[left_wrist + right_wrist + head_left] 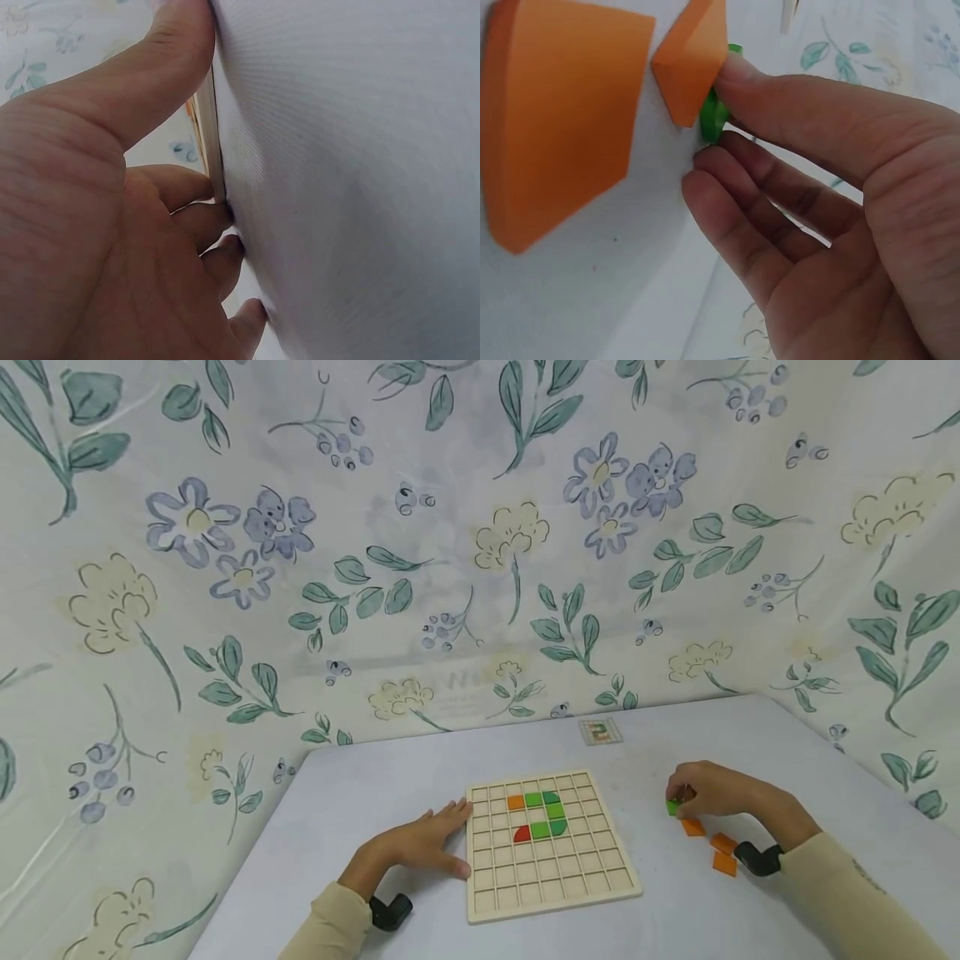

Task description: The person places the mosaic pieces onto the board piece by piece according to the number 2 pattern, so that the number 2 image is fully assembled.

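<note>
A wooden grid board (555,860) lies on the table with one orange, one red and several green tiles set in its squares. My left hand (423,843) rests at the board's left edge, fingers spread and thumb along the side. In the left wrist view the fingertips meet the tabletop beside the board's edge (212,142). To the right of the board, my right hand (708,789) pinches a green tile (672,808) between thumb and fingers. The right wrist view shows this green tile (714,120) low by the table, partly behind an orange tile (694,64).
Several loose orange tiles (724,862) lie beneath and beside my right wrist. A small card (600,732) with a printed grid pattern lies near the table's back edge. Behind the white table (390,785) hangs a floral cloth (450,568).
</note>
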Motion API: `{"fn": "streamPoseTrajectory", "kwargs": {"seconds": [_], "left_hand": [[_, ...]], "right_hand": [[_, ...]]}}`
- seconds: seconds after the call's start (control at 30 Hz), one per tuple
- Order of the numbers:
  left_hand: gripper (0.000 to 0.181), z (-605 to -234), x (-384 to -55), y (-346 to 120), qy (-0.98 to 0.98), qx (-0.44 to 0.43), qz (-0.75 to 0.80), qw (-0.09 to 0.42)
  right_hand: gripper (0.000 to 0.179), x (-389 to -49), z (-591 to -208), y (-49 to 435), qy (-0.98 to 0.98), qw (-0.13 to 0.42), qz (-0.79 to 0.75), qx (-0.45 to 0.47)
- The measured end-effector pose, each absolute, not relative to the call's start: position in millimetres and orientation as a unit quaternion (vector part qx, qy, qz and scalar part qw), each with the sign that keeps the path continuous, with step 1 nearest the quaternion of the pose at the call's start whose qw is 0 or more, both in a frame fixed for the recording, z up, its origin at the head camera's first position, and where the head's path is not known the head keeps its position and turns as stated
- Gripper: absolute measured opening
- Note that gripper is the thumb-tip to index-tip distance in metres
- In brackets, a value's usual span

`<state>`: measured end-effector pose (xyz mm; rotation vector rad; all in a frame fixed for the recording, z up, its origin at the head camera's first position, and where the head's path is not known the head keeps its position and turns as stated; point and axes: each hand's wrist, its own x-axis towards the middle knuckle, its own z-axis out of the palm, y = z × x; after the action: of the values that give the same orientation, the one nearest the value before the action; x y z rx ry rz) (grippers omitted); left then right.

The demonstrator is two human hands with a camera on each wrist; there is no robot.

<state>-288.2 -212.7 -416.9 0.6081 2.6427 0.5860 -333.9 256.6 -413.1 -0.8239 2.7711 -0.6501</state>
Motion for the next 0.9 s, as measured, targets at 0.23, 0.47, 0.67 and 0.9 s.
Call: {"fn": "streamPoseTrajectory", "kwargs": {"seconds": [0.23, 0.47, 0.67, 0.9], "left_hand": [[0.109, -416.3, -289.3, -213.5, 0.936, 0.22, 0.207, 0.181], [0.109, -417.5, -288.9, -213.0, 0.935, 0.22, 0.211, 0.183], [0.109, -418.8, -288.6, -212.5, 0.935, 0.218, 0.21, 0.184], [0.108, -414.9, -287.6, -212.9, 0.936, 0.216, 0.206, 0.185]], "right_hand": [[0.012, -337.1, -416.3, 256.6, 0.928, 0.071, -0.214, -0.297], [0.012, -337.6, -419.9, 254.7, 0.928, 0.057, -0.221, -0.294], [0.014, -339.1, -419.7, 254.6, 0.931, 0.034, -0.228, -0.282], [0.016, -343.0, -420.5, 253.9, 0.928, 0.016, -0.243, -0.282]]}}
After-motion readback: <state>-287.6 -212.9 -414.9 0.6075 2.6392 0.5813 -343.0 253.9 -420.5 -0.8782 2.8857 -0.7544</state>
